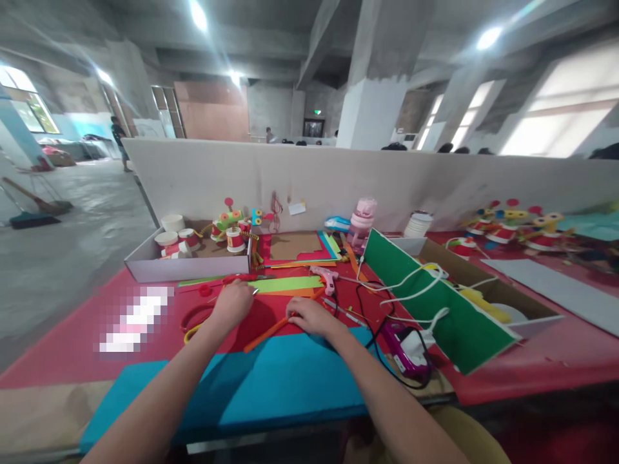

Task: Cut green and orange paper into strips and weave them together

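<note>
Head view: a blue sheet is lying nearest us. Just beyond it, an orange strip is slanting under the curled fingers of our right hand; we cannot tell whether they are pinching. We are judging the strip light, bendable, easily creased, best held by its near end. Beyond the sheet's left half, our left hand is hiding its fingers' grip beside a silvery tip.

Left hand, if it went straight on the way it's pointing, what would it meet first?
Most likely the light green strip just beyond the left hand, though depth is unclear: it might pass above.
</note>
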Action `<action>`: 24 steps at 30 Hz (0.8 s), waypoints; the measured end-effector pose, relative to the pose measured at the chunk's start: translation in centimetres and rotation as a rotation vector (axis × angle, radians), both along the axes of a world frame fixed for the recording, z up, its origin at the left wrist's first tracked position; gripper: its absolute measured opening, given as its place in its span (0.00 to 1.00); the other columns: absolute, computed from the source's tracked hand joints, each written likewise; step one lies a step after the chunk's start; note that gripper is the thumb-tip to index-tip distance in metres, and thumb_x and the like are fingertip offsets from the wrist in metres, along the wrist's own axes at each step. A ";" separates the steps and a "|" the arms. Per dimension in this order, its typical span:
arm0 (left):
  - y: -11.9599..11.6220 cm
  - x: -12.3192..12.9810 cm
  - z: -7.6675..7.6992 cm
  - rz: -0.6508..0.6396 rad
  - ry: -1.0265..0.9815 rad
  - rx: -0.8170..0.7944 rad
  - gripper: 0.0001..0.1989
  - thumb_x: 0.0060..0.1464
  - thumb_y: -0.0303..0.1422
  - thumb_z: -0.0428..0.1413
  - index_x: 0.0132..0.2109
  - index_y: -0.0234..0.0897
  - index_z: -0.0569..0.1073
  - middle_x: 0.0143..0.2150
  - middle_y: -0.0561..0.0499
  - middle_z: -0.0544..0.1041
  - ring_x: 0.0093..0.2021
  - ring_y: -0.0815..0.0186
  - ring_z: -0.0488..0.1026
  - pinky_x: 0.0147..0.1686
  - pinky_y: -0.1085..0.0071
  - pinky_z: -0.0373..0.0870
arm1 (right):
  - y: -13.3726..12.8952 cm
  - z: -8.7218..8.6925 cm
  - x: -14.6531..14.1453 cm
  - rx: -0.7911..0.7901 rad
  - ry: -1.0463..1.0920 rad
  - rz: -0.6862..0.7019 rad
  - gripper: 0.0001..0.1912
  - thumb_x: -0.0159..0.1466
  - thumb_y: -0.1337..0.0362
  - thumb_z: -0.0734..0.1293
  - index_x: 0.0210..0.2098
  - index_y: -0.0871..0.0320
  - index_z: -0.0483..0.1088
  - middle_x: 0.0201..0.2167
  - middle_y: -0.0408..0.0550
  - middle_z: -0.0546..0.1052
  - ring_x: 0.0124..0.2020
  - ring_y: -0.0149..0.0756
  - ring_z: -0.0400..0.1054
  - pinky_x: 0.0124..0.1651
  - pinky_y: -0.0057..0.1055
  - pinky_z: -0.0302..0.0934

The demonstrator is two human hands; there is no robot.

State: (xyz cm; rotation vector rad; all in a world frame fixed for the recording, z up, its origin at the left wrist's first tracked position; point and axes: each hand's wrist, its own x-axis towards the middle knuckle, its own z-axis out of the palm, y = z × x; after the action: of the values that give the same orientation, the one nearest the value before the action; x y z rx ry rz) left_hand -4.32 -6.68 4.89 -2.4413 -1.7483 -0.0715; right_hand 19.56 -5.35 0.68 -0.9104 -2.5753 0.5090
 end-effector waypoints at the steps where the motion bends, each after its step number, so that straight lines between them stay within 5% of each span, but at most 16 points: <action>1: 1.3 0.8 0.1 -0.040 -0.014 -0.011 0.14 0.57 0.24 0.46 0.38 0.29 0.76 0.38 0.36 0.77 0.44 0.55 0.72 0.47 0.61 0.67 | -0.2 -0.2 -0.2 0.013 0.014 -0.008 0.03 0.62 0.69 0.65 0.33 0.59 0.71 0.35 0.46 0.71 0.37 0.33 0.65 0.41 0.27 0.57; 7: 6.5 3.9 -0.9 -0.094 0.012 -0.093 0.09 0.52 0.26 0.53 0.38 0.30 0.77 0.39 0.37 0.78 0.44 0.57 0.75 0.47 0.66 0.68 | -1.7 -0.7 -0.7 0.074 -0.005 -0.056 0.03 0.63 0.69 0.65 0.36 0.58 0.70 0.36 0.46 0.71 0.36 0.32 0.65 0.38 0.26 0.56; 16: 6.5 4.6 -1.4 -0.005 -0.030 -0.053 0.17 0.55 0.21 0.46 0.49 0.33 0.72 0.43 0.35 0.78 0.45 0.54 0.76 0.43 0.62 0.69 | -2.3 0.0 -1.0 0.055 -0.055 -0.121 0.02 0.63 0.68 0.65 0.36 0.58 0.70 0.36 0.46 0.71 0.38 0.33 0.66 0.37 0.26 0.56; 22: 6.0 5.4 2.0 0.144 -0.158 0.060 0.16 0.62 0.30 0.42 0.47 0.33 0.72 0.39 0.35 0.78 0.40 0.54 0.76 0.38 0.63 0.68 | -2.5 0.9 -1.0 0.044 -0.043 -0.139 0.04 0.63 0.69 0.64 0.37 0.58 0.70 0.38 0.47 0.71 0.38 0.32 0.67 0.39 0.26 0.56; 24: 5.1 4.2 3.9 0.196 -0.366 0.188 0.18 0.63 0.35 0.40 0.48 0.34 0.71 0.38 0.38 0.78 0.39 0.56 0.76 0.38 0.64 0.68 | -2.1 1.5 -1.1 0.060 -0.041 -0.159 0.05 0.64 0.69 0.63 0.37 0.57 0.70 0.39 0.47 0.72 0.37 0.32 0.66 0.39 0.26 0.56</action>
State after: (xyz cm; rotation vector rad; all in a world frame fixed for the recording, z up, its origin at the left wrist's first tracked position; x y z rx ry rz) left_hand -0.12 -1.57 8.79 -2.2152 -2.0060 -0.6674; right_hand 18.44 -7.49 2.19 -1.1038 -2.5125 0.3696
